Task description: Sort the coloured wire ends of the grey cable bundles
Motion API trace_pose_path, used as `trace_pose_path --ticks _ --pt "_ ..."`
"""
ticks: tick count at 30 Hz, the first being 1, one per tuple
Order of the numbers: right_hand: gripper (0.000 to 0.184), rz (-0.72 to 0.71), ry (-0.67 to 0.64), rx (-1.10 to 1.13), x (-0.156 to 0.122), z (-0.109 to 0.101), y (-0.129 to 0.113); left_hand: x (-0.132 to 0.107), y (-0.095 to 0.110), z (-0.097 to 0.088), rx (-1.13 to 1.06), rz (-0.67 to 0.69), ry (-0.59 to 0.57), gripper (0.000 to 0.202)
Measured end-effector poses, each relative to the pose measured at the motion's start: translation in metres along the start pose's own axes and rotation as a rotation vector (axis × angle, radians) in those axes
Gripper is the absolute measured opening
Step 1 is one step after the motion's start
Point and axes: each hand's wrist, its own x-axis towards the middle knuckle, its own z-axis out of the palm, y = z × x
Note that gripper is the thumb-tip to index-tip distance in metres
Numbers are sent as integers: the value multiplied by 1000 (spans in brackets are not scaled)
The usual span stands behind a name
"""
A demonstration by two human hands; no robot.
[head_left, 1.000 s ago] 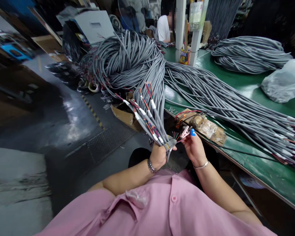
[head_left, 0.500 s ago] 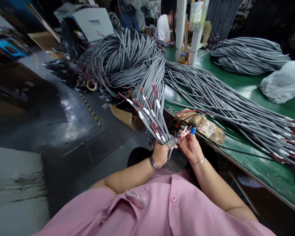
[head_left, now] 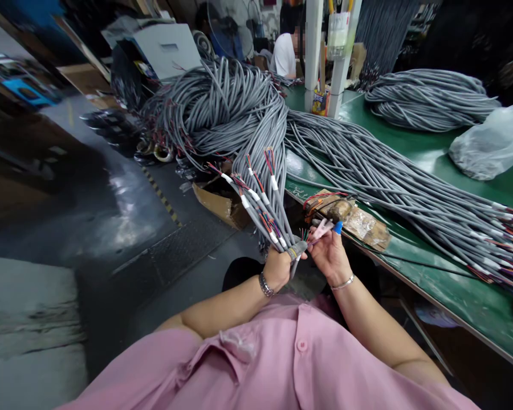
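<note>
My left hand (head_left: 279, 266) is closed round a bunch of grey cables (head_left: 268, 200) whose stripped ends show coloured wires and white labels; its fingertip wears a grey cot. My right hand (head_left: 330, 251), with a blue cot on one fingertip, pinches the thin coloured wires (head_left: 311, 236) fanning out of one cable end next to the left hand. Both hands are held in front of my chest, just off the front edge of the green table (head_left: 448, 285).
A long mass of grey cables (head_left: 367, 171) runs across the table into a big heap (head_left: 222, 108) at the left. A taped brown fixture (head_left: 350, 216) sits at the table edge. A plastic bag (head_left: 491, 142), another cable coil (head_left: 427, 99), a white post (head_left: 312, 45) and a seated person (head_left: 284, 51) are further back.
The held cable bunch and both hands have shifted only slightly; the right fingers keep working on the wire ends. The view has tilted a little.
</note>
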Motion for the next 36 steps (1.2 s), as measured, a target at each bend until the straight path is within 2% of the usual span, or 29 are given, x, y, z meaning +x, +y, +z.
trace_pose_path --ticks 4,9,12,16,20,27,29,33,36 --pt "51 65 -109 -101 -6 -8 -7 -4 6 -5 9 -7 -9 21" --pt "57 182 -224 -354 -18 -16 -22 -5 0 -17 54 11 -49 21" --pt "49 179 -265 -518 -26 -17 -27 -4 -7 -22 94 21 -77 21" --pt "29 90 -200 -637 -33 -12 -22 -2 -15 -27 156 19 -115 21" --pt "18 -20 -151 -668 -34 -6 -11 -1 -14 -30 250 35 -198 21" --pt "21 -87 -215 -725 -38 4 -9 -2 3 -27 483 18 -346 22" --pt "22 -91 -211 -726 -39 5 -8 -3 4 -27 468 0 -341 23" --pt "20 -147 -106 -725 -38 -2 -5 -2 -2 -30 357 -18 -281 25" --pt "22 -109 -70 -644 -38 -9 -5 -1 -5 -31 269 -55 -232 28"
